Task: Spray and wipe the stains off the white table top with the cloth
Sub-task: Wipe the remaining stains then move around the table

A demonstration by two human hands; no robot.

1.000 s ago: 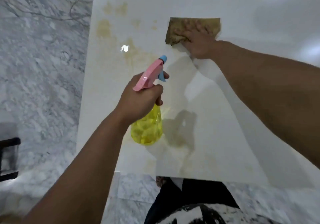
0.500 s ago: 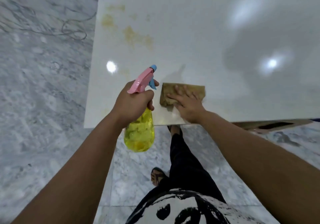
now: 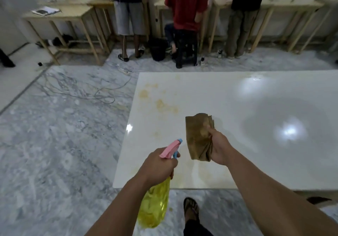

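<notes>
Left hand [image 3: 157,164]: gripping the spray bottle [image 3: 155,206], nozzle aiming far-left at stains [image 3: 165,106].
Right hand [image 3: 218,149]: fingers clutching the cloth [image 3: 198,137] above the table top [image 3: 237,107], readying a wipe.

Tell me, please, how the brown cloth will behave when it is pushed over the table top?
The brown cloth hangs in folds from the right hand, so it is probably floppy and may bunch when pushed. It seems light.

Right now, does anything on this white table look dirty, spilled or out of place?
Yes. Yellow-brown stains still mark the far left part of the white table top. The brown cloth is bunched in the right hand, lifted off the surface. The left hand holds the yellow spray bottle.
</notes>
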